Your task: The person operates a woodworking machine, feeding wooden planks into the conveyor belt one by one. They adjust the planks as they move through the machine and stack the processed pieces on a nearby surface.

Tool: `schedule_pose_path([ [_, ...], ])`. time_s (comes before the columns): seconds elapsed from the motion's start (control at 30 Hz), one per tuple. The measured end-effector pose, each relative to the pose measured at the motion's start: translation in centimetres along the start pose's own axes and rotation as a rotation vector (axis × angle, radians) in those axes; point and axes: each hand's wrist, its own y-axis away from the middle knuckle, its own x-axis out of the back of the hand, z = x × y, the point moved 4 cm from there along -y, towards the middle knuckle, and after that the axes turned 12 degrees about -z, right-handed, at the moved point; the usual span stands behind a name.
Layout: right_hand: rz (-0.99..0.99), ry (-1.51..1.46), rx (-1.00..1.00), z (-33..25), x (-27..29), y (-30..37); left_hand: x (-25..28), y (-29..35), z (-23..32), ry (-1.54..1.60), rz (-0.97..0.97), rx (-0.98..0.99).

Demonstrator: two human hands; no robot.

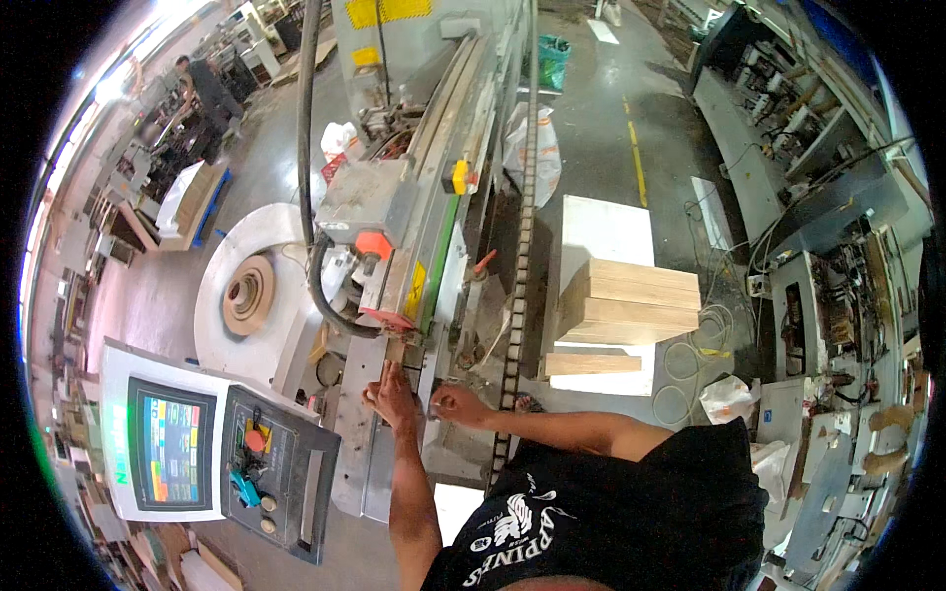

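Note:
My left hand lies on the grey metal bed of a long machine, its fingers stretched forward and partly apart. Just beyond its fingertips is a small brownish piece, below a red guard; whether I touch that piece is unclear. To the right, over the bed's edge, my right hand is curled with its fingers together. What it holds, if anything, is too small to make out. A black hose bends down to the machine head near the guard.
A control panel with a screen and red button stands at left, below a large white disc carrying a coiled roll. A chain-like track runs right of the machine. Wood panels are stacked on a white board.

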Motion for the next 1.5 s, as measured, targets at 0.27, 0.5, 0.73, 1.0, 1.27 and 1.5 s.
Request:
schedule_pose_path([
  [0.27, 0.239, 0.779, 0.026, -1.5, 14.2, 16.0, -0.5, 4.4, -4.1, -0.024, 0.189, 0.074],
  [0.5, 0.071, 1.192, -0.383, 2.3, 21.1, 24.0, 0.4, 21.5, -4.0, -0.088, 0.176, 0.097],
  [0.73, 0.030, 1.234, -0.668, 7.9, 25.7, 25.0, 2.4, 24.2, -1.3, 0.187, 0.209, 0.168],
  [1.0, 0.149, 1.313, -0.505, 5.6, 26.0, 23.7, 5.1, 18.9, 5.8, 0.310, 0.205, -0.058],
  [1.27, -0.098, 1.136, 0.051, -7.6, 15.5, 18.2, 9.0, 14.5, 19.0, 0.112, -0.100, -0.635],
  [1.5, -0.148, 1.083, 0.173, -7.2, 10.1, 11.6, 3.0, 14.6, 11.3, 0.116, -0.209, -0.348],
])
